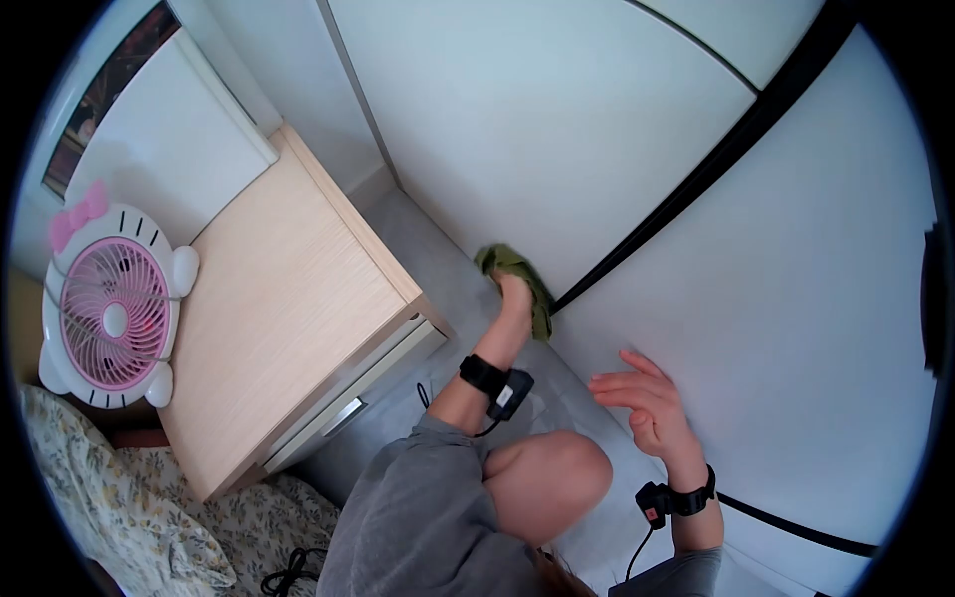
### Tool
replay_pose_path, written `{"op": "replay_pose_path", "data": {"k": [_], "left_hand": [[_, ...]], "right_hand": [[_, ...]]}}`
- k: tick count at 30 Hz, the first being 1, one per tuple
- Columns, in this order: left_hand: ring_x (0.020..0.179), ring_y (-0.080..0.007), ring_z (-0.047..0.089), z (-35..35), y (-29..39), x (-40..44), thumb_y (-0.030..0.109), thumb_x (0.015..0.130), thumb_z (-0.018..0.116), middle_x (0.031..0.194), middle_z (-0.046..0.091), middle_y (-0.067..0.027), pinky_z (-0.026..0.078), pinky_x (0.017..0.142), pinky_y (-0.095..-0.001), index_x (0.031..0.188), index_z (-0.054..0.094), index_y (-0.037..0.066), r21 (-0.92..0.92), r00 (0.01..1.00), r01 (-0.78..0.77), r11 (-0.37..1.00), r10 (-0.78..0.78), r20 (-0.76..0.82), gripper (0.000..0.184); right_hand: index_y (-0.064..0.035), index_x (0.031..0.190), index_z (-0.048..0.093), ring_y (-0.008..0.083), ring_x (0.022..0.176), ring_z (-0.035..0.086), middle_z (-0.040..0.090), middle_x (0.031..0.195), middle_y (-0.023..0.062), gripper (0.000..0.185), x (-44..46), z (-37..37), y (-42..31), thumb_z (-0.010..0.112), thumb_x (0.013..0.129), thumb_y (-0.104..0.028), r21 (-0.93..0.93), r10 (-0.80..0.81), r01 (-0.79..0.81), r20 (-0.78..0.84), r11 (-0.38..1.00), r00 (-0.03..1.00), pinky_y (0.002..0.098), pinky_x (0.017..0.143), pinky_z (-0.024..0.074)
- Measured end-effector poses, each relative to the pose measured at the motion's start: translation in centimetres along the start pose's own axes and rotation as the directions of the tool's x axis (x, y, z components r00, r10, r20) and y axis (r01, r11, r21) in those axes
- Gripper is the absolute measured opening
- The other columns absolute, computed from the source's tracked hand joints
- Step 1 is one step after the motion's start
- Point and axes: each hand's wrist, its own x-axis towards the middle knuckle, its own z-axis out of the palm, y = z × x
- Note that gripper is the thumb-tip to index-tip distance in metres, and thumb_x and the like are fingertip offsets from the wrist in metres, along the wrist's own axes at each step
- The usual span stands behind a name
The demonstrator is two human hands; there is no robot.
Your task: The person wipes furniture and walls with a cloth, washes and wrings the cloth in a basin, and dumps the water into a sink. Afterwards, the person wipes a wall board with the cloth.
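Note:
My left hand reaches down to the foot of the white cabinet front and presses on a green cloth. Its fingers are mostly hidden by the cloth, which is bunched around them where the panel meets the grey floor. My right hand is raised beside the white panel on the right, fingers stretched out and holding nothing. Whether its fingertips touch the panel I cannot tell. Both wrists wear black straps with small black devices and cables.
On the left stands a light wood bedside cabinet with a drawer handle. A pink and white cat-shaped fan sits on it. Floral bedding with a black cable lies below. My bent knee is between my arms.

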Motion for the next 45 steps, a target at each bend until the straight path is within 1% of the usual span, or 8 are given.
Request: {"op": "replay_pose_path", "data": {"k": [3, 5, 9, 15, 22, 30, 35, 45], "left_hand": [[0.105, -0.0227, 0.04, 7.6, 4.3, -7.9, 0.041, 0.092, 0.038, 0.117, 0.043, -0.0122, 0.03, 0.096, -0.0339, 0.116, 0.04, 0.001, 0.279, 0.951, -0.3, 0.912, 0.309, 0.011, 0.047], [0.119, -0.0355, 0.028, 10.6, 6.3, -12.4, 0.041, 0.091, 0.036, 0.132, 0.029, -0.0233, 0.019, 0.102, -0.0434, 0.124, 0.033, -0.004, 0.591, 0.653, -0.736, 0.331, 0.576, 0.491, 0.056], [0.13, -0.049, 0.001, 17.8, 10.6, -16.6, 0.044, 0.086, 0.04, 0.143, 0.002, -0.0297, 0.004, 0.103, -0.0563, 0.137, 0.019, -0.003, 0.165, -0.067, -0.951, -0.26, 0.698, 0.713, 0.073], [0.13, -0.0445, 0.011, 18.5, 15.6, -11.5, 0.041, 0.084, 0.044, 0.142, 0.011, -0.0274, 0.011, 0.105, -0.0502, 0.134, 0.026, -0.004, 0.087, -0.204, -0.933, -0.349, 0.712, 0.672, 0.07], [0.113, -0.0243, 0.038, 16.1, 19.1, -4.1, 0.023, 0.094, 0.035, 0.124, 0.04, -0.014, 0.025, 0.099, -0.0324, 0.123, 0.036, -0.004, 0.302, 0.339, -0.921, 0.246, 0.887, 0.312, 0.039], [0.111, -0.0222, 0.041, 7.8, 13.1, 4.0, 0.025, 0.093, 0.04, 0.122, 0.043, -0.0137, 0.03, 0.096, -0.0329, 0.126, 0.039, -0.001, 0.61, 0.437, -0.745, 0.27, 0.888, 0.141, 0.042], [0.114, -0.0253, 0.04, -3.7, 2.9, 9.7, 0.058, 0.088, 0.027, 0.127, 0.042, -0.0077, 0.032, 0.097, -0.0369, 0.13, 0.037, 0.005, 0.124, 0.98, -0.104, 0.987, 0.122, -0.154, 0.068], [0.122, -0.0249, 0.034, 2.9, 2.9, -1.4, 0.062, 0.087, 0.026, 0.137, 0.033, -0.008, 0.027, 0.101, -0.0365, 0.136, 0.028, 0.007, 0.141, 0.995, 0.042, 0.989, -0.03, -0.092, 0.074]], "right_hand": [[-0.0058, 0.089, 0.064, 0.0237, 0.095, 0.061, 0.065, 0.095, 0.0073, 0.041, -0.2, 0.0, 0.0, 0.035, 0.094, -0.034, 0.008, -0.013, 0.013, -0.012, 1.0, 1.0, 0.0458, 0.096, 0.0368], [-0.0059, 0.089, 0.064, 0.0241, 0.094, 0.061, 0.065, 0.095, 0.0076, 0.04, -0.3, 0.0, 0.1, 0.036, 0.094, -0.034, 0.009, -0.022, 0.023, -0.017, 1.0, 1.0, 0.0455, 0.096, 0.0375], [-0.0059, 0.091, 0.063, 0.0251, 0.093, 0.061, 0.064, 0.096, 0.008, 0.036, -0.5, 0.1, 0.2, 0.038, 0.093, -0.032, 0.0, -0.028, 0.028, -0.045, 1.0, 0.999, 0.0439, 0.093, 0.0404], [-0.0061, 0.091, 0.063, 0.0246, 0.094, 0.06, 0.064, 0.095, 0.0067, 0.03, -0.1, 0.4, -0.1, 0.044, 0.091, -0.029, 0.022, -0.056, 0.056, 0.009, 0.998, 0.998, 0.0414, 0.09, 0.0435], [-0.0069, 0.091, 0.063, 0.0235, 0.093, 0.06, 0.064, 0.096, 0.0052, 0.02, -0.3, 1.0, -0.2, 0.052, 0.086, -0.023, 0.003, -0.06, 0.06, 0.076, 0.998, 0.995, 0.04, 0.09, 0.0444], [-0.0063, 0.091, 0.062, 0.0232, 0.093, 0.06, 0.064, 0.094, 0.0046, 0.016, 0.1, 0.7, -0.8, 0.055, 0.083, -0.018, -0.031, -0.103, 0.105, 0.072, 0.994, 0.992, 0.0393, 0.09, 0.0444], [-0.0063, 0.09, 0.063, 0.0234, 0.094, 0.06, 0.065, 0.096, 0.0049, 0.027, -1.1, 0.5, -0.3, 0.044, 0.089, -0.025, -0.068, -0.069, 0.072, 0.044, 0.995, 0.997, 0.0399, 0.091, 0.0433], [-0.0063, 0.086, 0.065, 0.0246, 0.093, 0.061, 0.066, 0.093, 0.0056, 0.046, -4.1, 0.4, 0.8, 0.032, 0.095, -0.036, -0.022, 0.069, -0.07, -0.047, 0.997, 0.996, 0.041, 0.09, 0.0428]]}}
